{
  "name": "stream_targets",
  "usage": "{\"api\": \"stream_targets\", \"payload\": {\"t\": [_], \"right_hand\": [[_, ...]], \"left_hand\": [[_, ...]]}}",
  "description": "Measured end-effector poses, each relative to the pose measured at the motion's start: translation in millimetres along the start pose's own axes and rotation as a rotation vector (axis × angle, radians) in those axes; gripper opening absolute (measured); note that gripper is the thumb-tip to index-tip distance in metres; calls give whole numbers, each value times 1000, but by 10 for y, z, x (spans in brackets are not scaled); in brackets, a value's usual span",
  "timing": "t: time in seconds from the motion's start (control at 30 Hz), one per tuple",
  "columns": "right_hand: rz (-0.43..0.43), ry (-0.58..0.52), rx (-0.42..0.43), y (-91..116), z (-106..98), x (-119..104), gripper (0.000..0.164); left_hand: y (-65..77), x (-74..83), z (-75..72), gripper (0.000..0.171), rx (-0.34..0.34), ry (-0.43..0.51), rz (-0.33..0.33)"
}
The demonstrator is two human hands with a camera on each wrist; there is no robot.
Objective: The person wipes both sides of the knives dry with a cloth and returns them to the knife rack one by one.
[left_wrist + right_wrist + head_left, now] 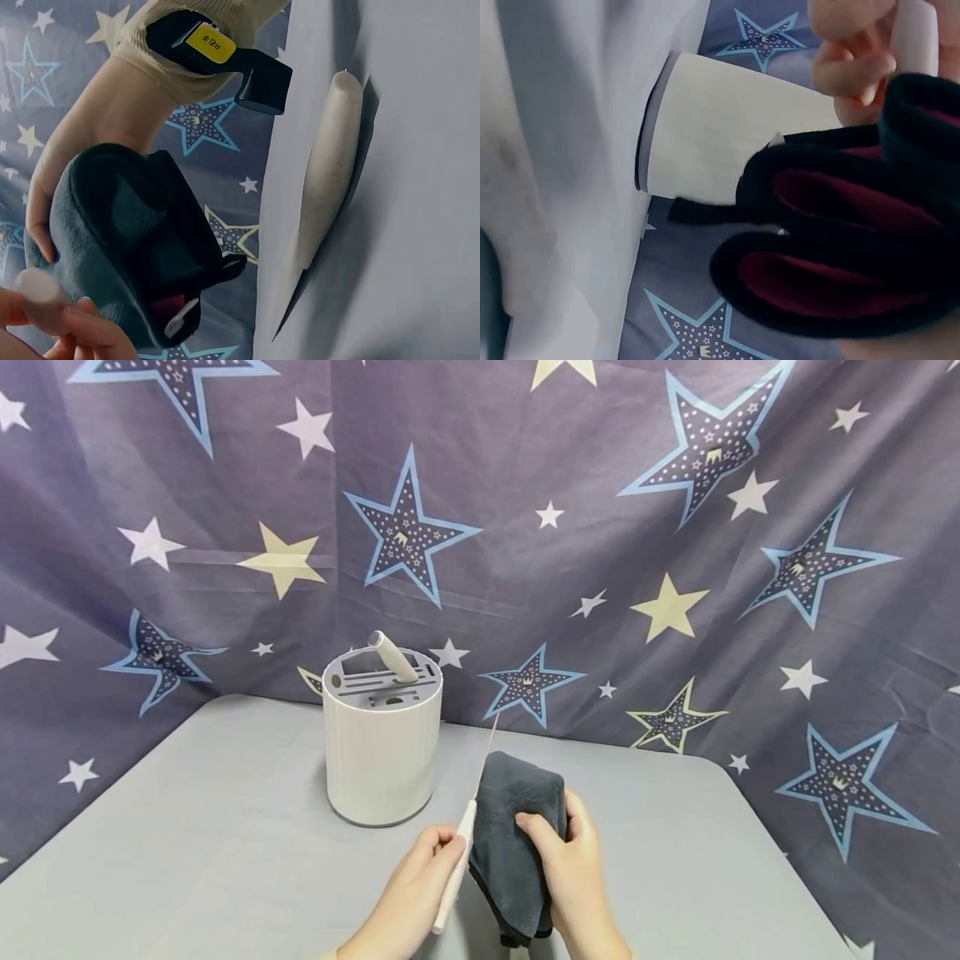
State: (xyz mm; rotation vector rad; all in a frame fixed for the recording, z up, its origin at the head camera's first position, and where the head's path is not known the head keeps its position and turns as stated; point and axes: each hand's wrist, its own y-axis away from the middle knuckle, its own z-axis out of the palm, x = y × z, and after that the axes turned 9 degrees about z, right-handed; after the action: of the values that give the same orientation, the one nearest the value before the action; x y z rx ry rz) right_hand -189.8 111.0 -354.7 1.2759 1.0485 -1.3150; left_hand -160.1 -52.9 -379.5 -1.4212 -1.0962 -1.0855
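Observation:
In the head view, my left hand (pixel 408 889) grips a knife (pixel 456 868) by its white handle, with the thin blade pointing up and away, seen nearly edge-on. My right hand (pixel 573 868) holds a folded dark grey cloth (pixel 517 835), thumb on its near face. The cloth's left edge lies right alongside the knife where handle meets blade. Dark trim and maroon inner folds of the cloth (pixel 840 202) show in the right wrist view. A second white-handled knife (pixel 330 165) lies on the table in the left wrist view; the cloth mostly hides it from the head camera.
A white cylindrical knife block (pixel 382 760) with a grey slotted top stands at the back, left of centre. One white handle (pixel 392 656) sticks up from it at a slant. A star-patterned curtain (pixel 555 568) hangs behind the grey table (pixel 225 827).

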Motion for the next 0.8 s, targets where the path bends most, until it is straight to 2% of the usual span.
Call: {"api": "stream_targets", "payload": {"t": [0.13,0.23,0.4,0.63,0.8], "right_hand": [[-11,61,-27,-16,45,46,38],[-30,109,-34,-24,69,80,36],[-78,152,-22,-30,89,114,32],[-102,226,-19,-24,93,121,29],[-91,252,-34,-5,91,126,29]], "left_hand": [[-38,-14,3,40,-22,-31,-1],[-60,-31,6,45,-57,-8,1],[-74,-64,8,47,-94,-4,44],[-80,-88,21,42,-93,-29,94],[-84,-93,26,42,-89,-40,101]]}}
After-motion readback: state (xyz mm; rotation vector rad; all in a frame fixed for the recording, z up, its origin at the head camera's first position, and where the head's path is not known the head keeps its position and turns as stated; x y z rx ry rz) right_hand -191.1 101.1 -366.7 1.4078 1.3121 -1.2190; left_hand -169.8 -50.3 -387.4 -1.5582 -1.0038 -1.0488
